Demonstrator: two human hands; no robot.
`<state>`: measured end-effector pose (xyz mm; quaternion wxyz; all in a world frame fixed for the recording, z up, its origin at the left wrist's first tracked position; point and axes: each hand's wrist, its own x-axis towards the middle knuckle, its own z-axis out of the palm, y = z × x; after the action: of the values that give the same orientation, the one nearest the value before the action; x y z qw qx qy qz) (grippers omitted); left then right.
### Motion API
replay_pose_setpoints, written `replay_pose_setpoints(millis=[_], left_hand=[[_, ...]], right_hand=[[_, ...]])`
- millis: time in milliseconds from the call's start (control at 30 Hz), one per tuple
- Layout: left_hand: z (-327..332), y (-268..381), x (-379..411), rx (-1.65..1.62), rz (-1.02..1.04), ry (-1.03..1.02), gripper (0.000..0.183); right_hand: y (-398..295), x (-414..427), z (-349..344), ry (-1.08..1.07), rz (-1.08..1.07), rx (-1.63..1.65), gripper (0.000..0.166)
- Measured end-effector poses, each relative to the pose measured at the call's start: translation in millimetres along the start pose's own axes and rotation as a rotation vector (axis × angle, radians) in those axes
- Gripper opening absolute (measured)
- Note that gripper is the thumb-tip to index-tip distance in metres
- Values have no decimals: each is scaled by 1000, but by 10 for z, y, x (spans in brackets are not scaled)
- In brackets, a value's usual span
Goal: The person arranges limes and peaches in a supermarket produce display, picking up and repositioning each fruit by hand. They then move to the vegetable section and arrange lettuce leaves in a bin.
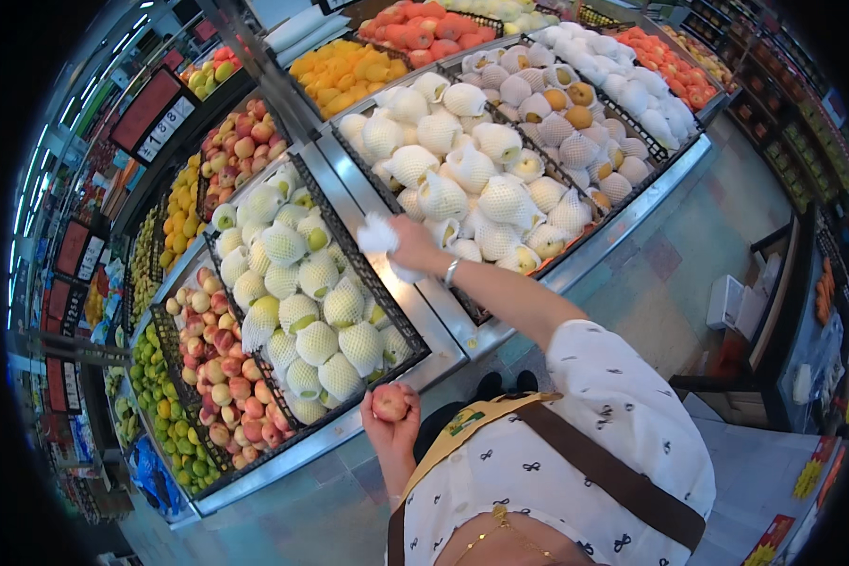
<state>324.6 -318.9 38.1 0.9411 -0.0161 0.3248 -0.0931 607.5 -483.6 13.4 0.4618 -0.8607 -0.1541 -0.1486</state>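
Note:
My left hand [396,431] is raised in front of my apron, its fingers curled around a reddish round fruit [390,403], seemingly a peach or an apple. With my arm stretched forward, my right hand [417,246] grips a crumpled white cloth [378,234] over the shiny metal divider [396,279] between two fruit bins. Whether the cloth touches the metal is hard to tell. To the divider's left, a black-edged bin holds pale green fruit in foam nets [318,342]. Just beyond my right hand are pear-like fruits in white foam nets [460,166].
Peaches or nectarines [230,375] and green citrus [170,417] fill bins at the left. Yellow mangoes [347,74] lie farther back beside a metal post [262,71]. A metal rail [304,453] edges the stand. A dark-framed shelf unit [771,361] stands at the right.

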Motion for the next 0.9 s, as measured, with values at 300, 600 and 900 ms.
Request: replay_pose_setpoints(millis=[300,600,900], left_hand=[[540,-267,551,238,-260,-33,41],[613,-1545,1196,556,-656,23,40],[443,-3652,1472,771,-791,79,38]], right_hand=[[494,-997,-2071,319,554,1270,32],[1924,-4180,-3111,204,579,-650,37],[2178,-5981,-4540,-118,649,-1517,38]])
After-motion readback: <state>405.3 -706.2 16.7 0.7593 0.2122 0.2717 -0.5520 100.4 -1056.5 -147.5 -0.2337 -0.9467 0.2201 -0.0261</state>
